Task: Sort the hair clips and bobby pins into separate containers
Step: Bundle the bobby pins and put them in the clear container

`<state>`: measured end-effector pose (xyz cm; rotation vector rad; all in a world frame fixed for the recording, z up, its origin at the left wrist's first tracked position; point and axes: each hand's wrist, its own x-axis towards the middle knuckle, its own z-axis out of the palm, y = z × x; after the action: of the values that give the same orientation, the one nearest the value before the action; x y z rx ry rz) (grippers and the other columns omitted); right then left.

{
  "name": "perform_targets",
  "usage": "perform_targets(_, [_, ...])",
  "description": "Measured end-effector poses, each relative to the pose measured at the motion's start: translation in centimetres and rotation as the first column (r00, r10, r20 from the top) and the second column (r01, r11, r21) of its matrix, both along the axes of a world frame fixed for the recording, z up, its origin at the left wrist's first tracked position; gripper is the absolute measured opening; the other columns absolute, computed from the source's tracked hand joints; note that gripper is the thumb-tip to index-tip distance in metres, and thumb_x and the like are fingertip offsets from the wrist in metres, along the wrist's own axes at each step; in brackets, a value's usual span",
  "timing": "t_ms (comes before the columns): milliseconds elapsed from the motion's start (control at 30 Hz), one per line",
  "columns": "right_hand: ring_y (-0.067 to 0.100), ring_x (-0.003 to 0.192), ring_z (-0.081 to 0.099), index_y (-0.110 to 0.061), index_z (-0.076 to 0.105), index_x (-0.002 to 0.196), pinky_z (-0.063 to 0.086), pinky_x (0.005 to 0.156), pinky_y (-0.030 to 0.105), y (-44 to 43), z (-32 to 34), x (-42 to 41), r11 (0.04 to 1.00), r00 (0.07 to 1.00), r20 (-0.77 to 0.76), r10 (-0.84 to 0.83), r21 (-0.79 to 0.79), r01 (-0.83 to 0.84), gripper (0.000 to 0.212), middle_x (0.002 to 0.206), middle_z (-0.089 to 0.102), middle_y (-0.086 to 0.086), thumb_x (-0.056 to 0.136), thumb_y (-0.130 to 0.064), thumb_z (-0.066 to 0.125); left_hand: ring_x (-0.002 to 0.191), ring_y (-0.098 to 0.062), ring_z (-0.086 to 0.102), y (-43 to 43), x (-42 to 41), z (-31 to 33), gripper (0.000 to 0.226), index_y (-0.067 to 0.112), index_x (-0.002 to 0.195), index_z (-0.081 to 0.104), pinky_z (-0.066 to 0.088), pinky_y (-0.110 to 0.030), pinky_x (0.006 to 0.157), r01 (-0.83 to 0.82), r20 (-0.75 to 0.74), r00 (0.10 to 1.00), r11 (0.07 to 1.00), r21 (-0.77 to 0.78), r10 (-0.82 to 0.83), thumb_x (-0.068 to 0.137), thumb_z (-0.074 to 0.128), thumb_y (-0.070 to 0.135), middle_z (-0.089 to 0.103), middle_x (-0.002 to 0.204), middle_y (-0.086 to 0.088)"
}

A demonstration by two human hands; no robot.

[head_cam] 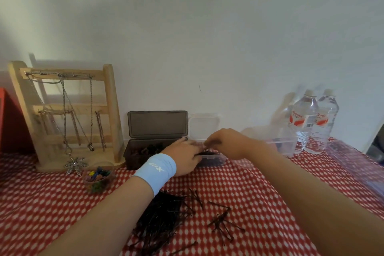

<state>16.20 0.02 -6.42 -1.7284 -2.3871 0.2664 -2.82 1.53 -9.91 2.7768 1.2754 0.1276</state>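
The left hand (185, 157), with a light blue wristband (155, 172), and the right hand (225, 144) met over the small clear box (216, 160). Their fingers were bent and the tips were close together. A dark bundle lay at the rim of the box between them, but the blur did not let me tell whether either hand pinched it or only pressed it in.

Just left of the clear box stood a dark box (145, 151) with its lid up; inside it were dark hair clips (151, 148), so this part looked mostly done. In front of the clear box, nearer the person, a big heap of bobby pins (162, 220) and some loose ones lay on the red checked tablecloth (259, 189). I judge that most of the pins were left to move.

Further left of the dark box, a small cup (97, 181) held coloured pieces, too small to name. What the clear box held was hidden by the hands.
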Motion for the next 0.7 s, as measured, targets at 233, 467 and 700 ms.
perform_targets(233, [0.004, 0.099, 0.06, -0.024, 0.073, 0.116, 0.046, 0.096, 0.023, -3.9, 1.0, -1.7, 0.998, 0.991, -0.13, 0.013, 0.068, -0.005, 0.025, 0.118, 0.072, -0.007, 0.102, -0.018, 0.054, 0.113, -0.012, 0.052, -2.0, -3.2, 1.9, 0.027, 0.024, 0.116, 0.063, 0.042, -0.034, 0.104, -0.114, 0.416, 0.907, 0.99, 0.084, 0.069, 0.101, 0.041, 0.019, 0.061, 0.117, 0.006])
perform_targets(467, [0.016, 0.11, 0.062, -0.024, 0.067, 0.125, 0.048, 0.098, 0.029, -8.8, -0.1, -7.3, 0.978, 0.986, 0.025, 0.164, -0.131, -0.159, 0.033, 0.125, 0.066, -0.002, 0.094, -0.025, 0.056, 0.104, -0.009, 0.058, -6.9, -7.8, 1.0, 0.021, 0.036, 0.109, 0.062, 0.047, -0.028, 0.092, -0.138, 0.2, 0.969, 0.989, -0.056, 0.146, 0.097, 0.047, 0.028, 0.061, 0.112, 0.012])
perform_targets(700, [0.016, 0.135, 0.038, -0.032, 0.033, 0.151, 0.029, 0.116, 0.033, -10.6, -2.6, -11.1, 0.911, 0.951, -0.021, 0.309, -0.279, -0.303, 0.087, 0.152, 0.038, -0.007, 0.079, -0.046, 0.079, 0.12, -0.013, 0.051, -9.9, -11.3, -1.2, 0.035, 0.037, 0.127, 0.052, 0.042, -0.029, 0.102, -0.173, 0.087, 0.973, 0.929, -0.326, 0.212, 0.093, 0.056, 0.039, 0.053, 0.134, 0.009])
